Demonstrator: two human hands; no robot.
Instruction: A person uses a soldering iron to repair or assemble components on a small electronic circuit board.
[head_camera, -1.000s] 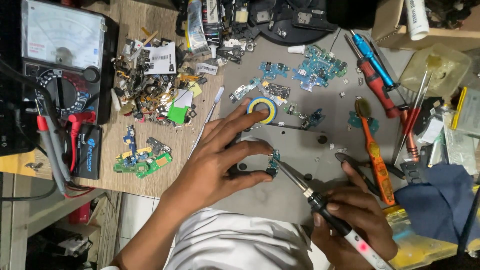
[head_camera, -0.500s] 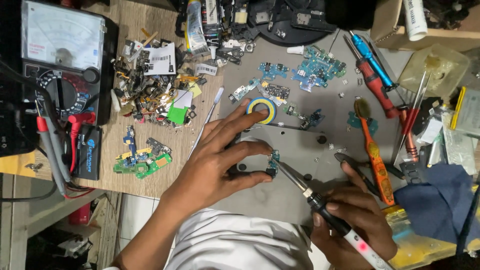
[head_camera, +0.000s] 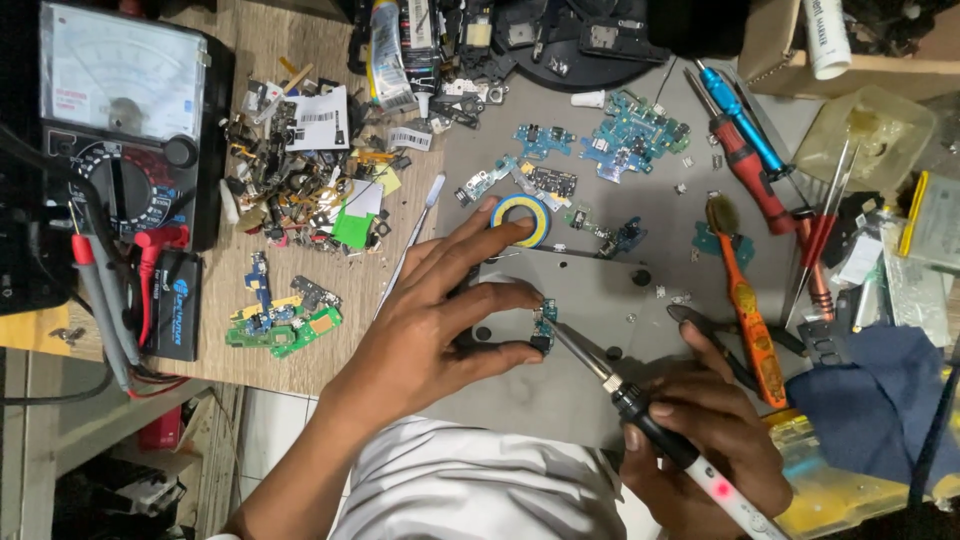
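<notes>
White barcode label (head_camera: 322, 117), upper-left tabletop (head_camera: 270, 40). Left hand (head_camera: 425, 315) grip pinches small circuit board (head_camera: 545, 322); right hand (head_camera: 715, 440) grip grasps soldering iron (head_camera: 640, 410), tip touching board.

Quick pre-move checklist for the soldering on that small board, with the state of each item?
1. Left hand pins the small circuit board on the grey metal plate: ok.
2. Right hand grips the soldering iron by its handle: ok.
3. Iron tip touches the board: ok, it appears to meet the board's edge.
4. Left fingertips clear of the tip: not ok, very close.
5. Iron hot: cannot tell; a red light shows on the handle.
6. Solder at hand: cannot tell.
</notes>
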